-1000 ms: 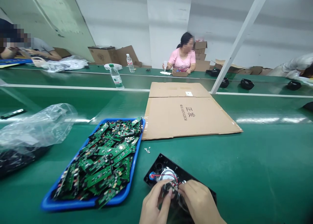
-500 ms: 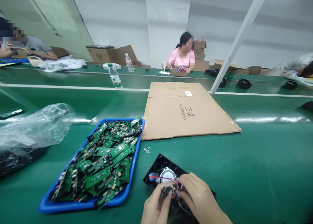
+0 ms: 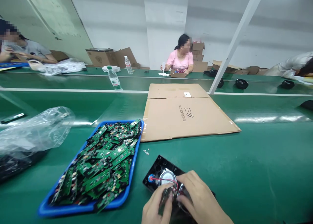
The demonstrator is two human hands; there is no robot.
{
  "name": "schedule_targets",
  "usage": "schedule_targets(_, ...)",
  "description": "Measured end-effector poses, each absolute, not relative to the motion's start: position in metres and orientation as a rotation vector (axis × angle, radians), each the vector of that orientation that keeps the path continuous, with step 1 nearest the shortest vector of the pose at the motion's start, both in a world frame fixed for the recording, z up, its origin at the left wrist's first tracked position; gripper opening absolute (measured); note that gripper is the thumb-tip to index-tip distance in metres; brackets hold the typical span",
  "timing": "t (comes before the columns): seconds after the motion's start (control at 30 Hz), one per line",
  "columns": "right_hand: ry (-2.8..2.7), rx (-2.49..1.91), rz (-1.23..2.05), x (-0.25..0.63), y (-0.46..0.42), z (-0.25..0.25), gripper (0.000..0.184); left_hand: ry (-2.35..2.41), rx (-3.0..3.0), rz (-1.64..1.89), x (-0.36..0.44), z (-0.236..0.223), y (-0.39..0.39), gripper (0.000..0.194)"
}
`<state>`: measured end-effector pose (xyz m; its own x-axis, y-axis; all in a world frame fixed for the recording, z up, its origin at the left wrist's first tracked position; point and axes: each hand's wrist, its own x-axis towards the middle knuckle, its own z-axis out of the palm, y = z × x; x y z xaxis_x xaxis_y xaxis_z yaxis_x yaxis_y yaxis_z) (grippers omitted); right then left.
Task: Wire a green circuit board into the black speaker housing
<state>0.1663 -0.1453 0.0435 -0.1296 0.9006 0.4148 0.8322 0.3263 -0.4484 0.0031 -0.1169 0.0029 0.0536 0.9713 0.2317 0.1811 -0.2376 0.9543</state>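
A black plastic panel [image 3: 160,163] with a round silver speaker [image 3: 167,177] and a red wire [image 3: 163,178] lies on the green belt at the bottom centre. My left hand [image 3: 155,207] pinches a small dark part over the panel, fingers closed. My right hand [image 3: 201,201] rests on the panel beside it, fingers curled and pinching at the same spot near the wires. What exactly the fingertips hold is partly hidden.
A blue tray [image 3: 134,165] heaped with green circuit boards [image 3: 102,165] sits to the left. A clear plastic bag [image 3: 31,132] lies further left. Flat cardboard [image 3: 186,114] lies ahead. A few tiny screws [image 3: 146,151] lie loose. Other people sit at the far belt, with water bottles [image 3: 113,79] nearby.
My hands have shifted slightly lower and closer together over the panel. The view has tilted down a little. The tray and cardboard stay put.
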Motion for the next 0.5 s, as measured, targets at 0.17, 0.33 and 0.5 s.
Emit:
schedule_targets(0.17,-2.165,-1.539,-0.29,0.191,-0.17,0.025,0.064,1.306,1.814,1.499,-0.009,-0.004,-0.109,0.015)
schedule_targets(0.33,-2.263,-1.699,-0.653,0.18,-0.183,-0.017,0.07,1.452,1.832,1.514,-0.018,-0.01,-0.107,0.019)
schedule_targets(0.5,-2.121,-1.85,-0.438,0.181,-0.181,-0.025,0.066,1.447,1.736,1.362,-0.021,-0.005,-0.108,0.024)
